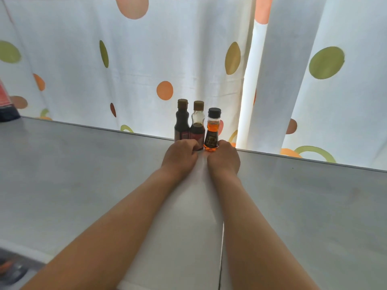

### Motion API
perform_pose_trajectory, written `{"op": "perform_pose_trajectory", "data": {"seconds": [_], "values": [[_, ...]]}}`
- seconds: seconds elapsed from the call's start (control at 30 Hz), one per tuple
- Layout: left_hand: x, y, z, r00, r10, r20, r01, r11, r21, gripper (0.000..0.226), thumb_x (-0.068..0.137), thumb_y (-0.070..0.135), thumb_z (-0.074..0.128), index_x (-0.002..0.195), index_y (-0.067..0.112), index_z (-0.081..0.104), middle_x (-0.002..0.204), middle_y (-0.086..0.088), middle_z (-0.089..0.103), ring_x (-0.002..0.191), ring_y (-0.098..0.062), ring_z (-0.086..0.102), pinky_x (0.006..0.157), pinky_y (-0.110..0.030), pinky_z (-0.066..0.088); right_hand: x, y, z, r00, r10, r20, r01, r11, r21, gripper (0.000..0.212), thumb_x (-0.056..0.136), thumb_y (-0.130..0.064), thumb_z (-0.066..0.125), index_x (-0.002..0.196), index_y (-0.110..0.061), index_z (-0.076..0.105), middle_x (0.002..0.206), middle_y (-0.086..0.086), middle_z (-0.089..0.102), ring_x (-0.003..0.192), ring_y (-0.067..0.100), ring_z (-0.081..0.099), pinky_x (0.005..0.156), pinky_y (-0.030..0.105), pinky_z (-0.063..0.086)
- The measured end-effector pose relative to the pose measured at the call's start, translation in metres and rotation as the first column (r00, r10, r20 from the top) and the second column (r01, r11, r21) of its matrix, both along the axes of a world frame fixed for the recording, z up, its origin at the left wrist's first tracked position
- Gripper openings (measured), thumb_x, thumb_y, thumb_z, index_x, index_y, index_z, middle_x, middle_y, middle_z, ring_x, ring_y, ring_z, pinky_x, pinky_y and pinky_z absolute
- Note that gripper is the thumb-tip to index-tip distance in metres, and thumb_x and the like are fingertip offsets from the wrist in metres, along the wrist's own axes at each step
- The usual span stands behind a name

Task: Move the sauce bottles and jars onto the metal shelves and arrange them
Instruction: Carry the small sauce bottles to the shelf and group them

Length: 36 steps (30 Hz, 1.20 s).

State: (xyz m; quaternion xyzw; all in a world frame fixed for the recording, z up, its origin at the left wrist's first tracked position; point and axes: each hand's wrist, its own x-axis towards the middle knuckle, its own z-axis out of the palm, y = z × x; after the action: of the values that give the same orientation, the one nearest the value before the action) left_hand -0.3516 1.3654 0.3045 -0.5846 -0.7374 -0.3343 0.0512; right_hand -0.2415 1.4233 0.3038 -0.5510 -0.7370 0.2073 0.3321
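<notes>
Our left hand (181, 152) lay curled at the foot of the two dark bottles, its fingers bent round the base of the half-full bottle (197, 127), though we could not tell how firmly it gripped. Our right hand (224, 156) was curled against the base of the amber bottle (212, 130), fingertips hidden behind it. The three bottles stood upright and touching in a row just above the centre of the frame, the dark bottle (181, 122) leftmost, all near the back edge of the shelf (83, 168), with the dotted curtain (146, 59) behind. We judged this the arranging step: the bottles were already on the shelf and were being squared into line. The next move called for small, even nudges low on the bases, since the tall narrow bottles could tip or slide off the rear edge; then letting go and fetching more. A red object (4, 97) sat at the far left edge.
</notes>
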Motion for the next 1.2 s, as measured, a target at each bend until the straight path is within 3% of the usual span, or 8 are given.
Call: {"op": "perform_pose_trajectory", "data": {"seconds": [0.2, 0.4, 0.73, 0.8, 0.9, 0.97, 1.07, 1.2], "values": [[0.005, -0.024, -0.004, 0.992, 0.067, -0.111, -0.086, 0.981, -0.175, 0.023, 0.093, 0.015, 0.045, 0.100, 0.008, 0.066, 0.105, -0.015, 0.065, 0.093, -0.031, 0.058, 0.077, -0.035, 0.046, -0.003, -0.015, -0.001, 0.982, 0.057, 0.180, -0.062, 0.998, 0.021, 0.031, 0.094, -0.015, 0.051, 0.124, -0.012, 0.056, 0.119, 0.011, 0.064, 0.112, 0.029, 0.058, 0.091, 0.037, 0.049], [0.008, -0.100, -0.003, 0.986, 0.096, -0.133, -0.131, 0.948, -0.291, 0.025, 0.096, 0.025, 0.037, 0.083, 0.016, 0.056, 0.107, -0.016, 0.064, 0.097, -0.033, 0.056, 0.075, -0.034, 0.040, 0.000, -0.076, 0.017, 0.942, 0.249, 0.224, -0.199, 0.954, -0.224, 0.031, 0.086, -0.019, 0.053, 0.113, -0.006, 0.062, 0.120, 0.017, 0.061, 0.109, 0.034, 0.059, 0.095, 0.040, 0.051], [0.022, -0.285, -0.019, 0.940, 0.294, -0.173, -0.334, 0.897, -0.291, 0.032, 0.100, 0.028, 0.032, 0.121, 0.021, 0.055, 0.137, -0.004, 0.050, 0.130, -0.024, 0.041, 0.107, -0.049, 0.030, 0.019, -0.244, -0.001, 0.836, 0.224, 0.500, -0.210, 0.974, -0.086, 0.049, 0.096, -0.030, 0.037, 0.141, -0.011, 0.046, 0.151, 0.013, 0.039, 0.140, 0.030, 0.032, 0.116, 0.049, 0.020], [0.034, -0.331, -0.026, 0.933, 0.328, -0.147, -0.359, 0.871, -0.336, 0.039, 0.101, 0.027, 0.032, 0.137, 0.024, 0.044, 0.150, -0.002, 0.036, 0.140, -0.024, 0.026, 0.109, -0.053, 0.028, 0.023, -0.285, 0.000, 0.820, 0.238, 0.521, -0.217, 0.971, -0.102, 0.052, 0.098, -0.032, 0.036, 0.145, -0.011, 0.041, 0.154, 0.012, 0.035, 0.143, 0.029, 0.029, 0.118, 0.050, 0.017], [0.050, -0.396, -0.034, 0.892, 0.402, -0.204, -0.450, 0.821, -0.352, 0.040, 0.098, 0.027, 0.037, 0.136, 0.020, 0.047, 0.150, -0.006, 0.033, 0.142, -0.026, 0.022, 0.109, -0.052, 0.030, 0.035, -0.343, -0.006, 0.823, 0.261, 0.504, -0.280, 0.959, -0.039, 0.052, 0.099, -0.032, 0.035, 0.144, -0.006, 0.039, 0.151, 0.015, 0.037, 0.140, 0.031, 0.031, 0.116, 0.051, 0.022], [0.058, -0.443, -0.040, 0.875, 0.449, -0.183, -0.484, 0.814, -0.321, 0.045, 0.097, 0.026, 0.041, 0.142, 0.020, 0.040, 0.155, -0.007, 0.024, 0.146, -0.026, 0.014, 0.112, -0.051, 0.026, 0.045, -0.387, -0.014, 0.844, 0.354, 0.403, -0.377, 0.926, -0.023, 0.042, 0.099, -0.024, 0.037, 0.134, -0.002, 0.047, 0.142, 0.017, 0.045, 0.133, 0.034, 0.039, 0.109, 0.046, 0.033], [0.070, -0.514, -0.054, 0.848, 0.502, -0.171, -0.530, 0.787, -0.317, 0.058, 0.098, 0.026, 0.041, 0.152, 0.019, 0.020, 0.161, -0.007, 0.011, 0.149, -0.026, 0.005, 0.118, -0.049, 0.018, 0.053, -0.452, -0.034, 0.729, 0.536, 0.426, -0.577, 0.816, -0.039, 0.033, 0.101, -0.017, 0.035, 0.121, -0.002, 0.057, 0.134, 0.016, 0.053, 0.132, 0.033, 0.041, 0.105, 0.040, 0.037], [0.082, -0.608, -0.084, 0.761, 0.630, -0.152, -0.640, 0.695, -0.327, 0.055, 0.099, 0.027, 0.039, 0.151, 0.018, 0.022, 0.160, -0.007, 0.016, 0.148, -0.028, 0.007, 0.117, -0.049, 0.020, 0.054, -0.543, -0.067, 0.573, 0.672, 0.470, -0.761, 0.648, 0.001, 0.038, 0.103, -0.022, 0.036, 0.136, -0.010, 0.051, 0.146, 0.009, 0.048, 0.143, 0.026, 0.032, 0.117, 0.042, 0.027]]}}
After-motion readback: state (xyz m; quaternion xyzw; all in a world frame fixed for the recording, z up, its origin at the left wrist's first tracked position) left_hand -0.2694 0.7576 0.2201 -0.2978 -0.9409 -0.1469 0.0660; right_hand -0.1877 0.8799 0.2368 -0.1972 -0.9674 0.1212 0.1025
